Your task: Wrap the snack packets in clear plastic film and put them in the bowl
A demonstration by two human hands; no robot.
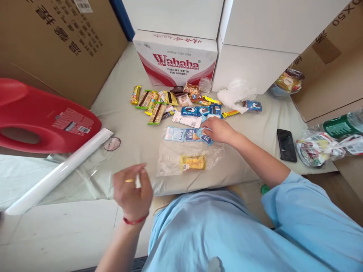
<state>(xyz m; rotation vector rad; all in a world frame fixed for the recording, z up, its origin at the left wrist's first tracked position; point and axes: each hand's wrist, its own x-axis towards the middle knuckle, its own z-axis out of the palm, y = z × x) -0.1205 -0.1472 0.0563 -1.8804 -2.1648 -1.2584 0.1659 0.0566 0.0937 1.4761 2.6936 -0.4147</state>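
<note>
My right hand [219, 129] reaches over the cloth, its bent fingers gripping a light blue snack packet [208, 139]. Just left of it, more light blue packets [175, 134] lie in a row along the top of a flat clear plastic bag [167, 162]. On that bag rests a yellow snack packet [193, 163]. Behind the row are a white packet [186, 119] and several dark blue packets [189, 110]. My left hand [133, 190] hovers over the front edge at left, fingers curled, thumb and forefinger close together, with nothing visible in them.
Nut bars [157, 113] and other wrapped snacks lie before a Wahaha carton [176, 60]. A crumpled white plastic bag [236, 94] sits right of them. At left are a red jug [42, 117] and a white roll [59, 172]; at right, a phone [286, 145] and a bottle [342, 126].
</note>
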